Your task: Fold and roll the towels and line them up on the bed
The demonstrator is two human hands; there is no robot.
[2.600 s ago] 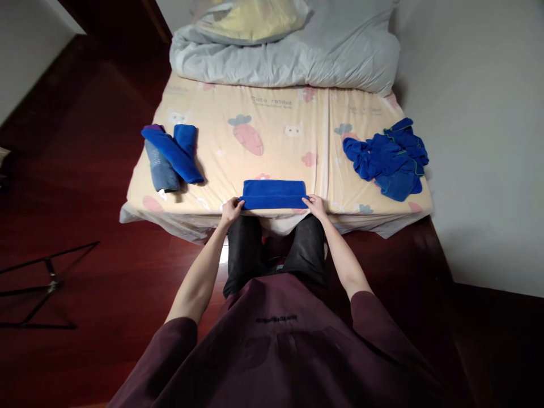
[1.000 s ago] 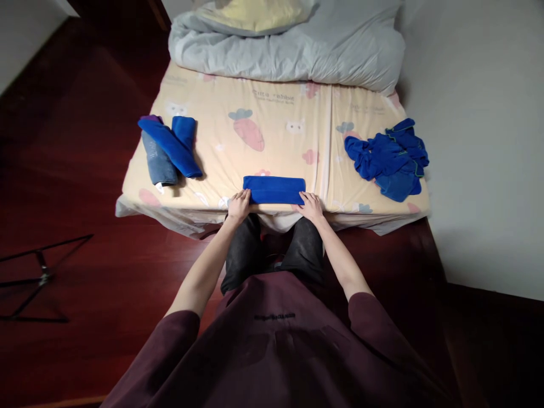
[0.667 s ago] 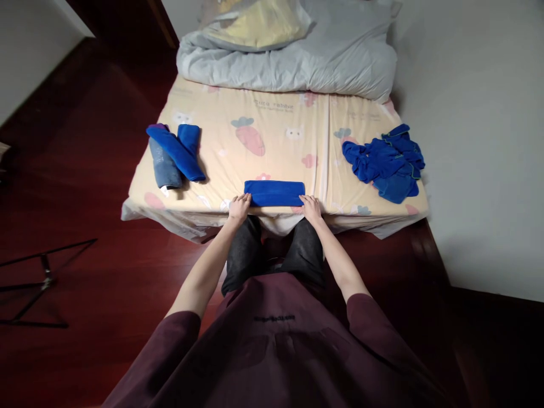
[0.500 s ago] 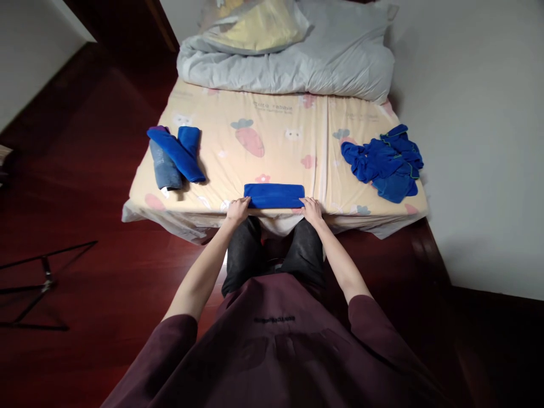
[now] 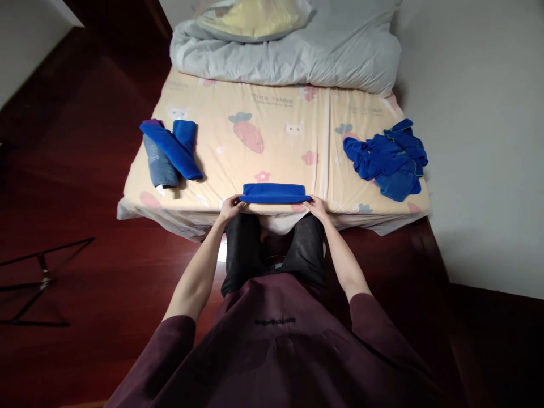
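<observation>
A blue towel, folded into a narrow strip, lies at the near edge of the bed. Its near side is raised into a lip that runs across the front. My left hand pinches the left end of that lip. At the right end, my right hand is closed on the cloth in the same way. The far part of the towel rests flat on the sheet.
Several rolled blue and grey-blue towels lie at the bed's left side. A crumpled heap of blue cloths is on the right. Behind are a grey quilt and a yellow pillow. Black metal legs stand on the floor at left.
The near edge of the towel has been lifted and turned up into a lip. My hands went from pressing on its ends to gripping the edge, slightly farther apart.
</observation>
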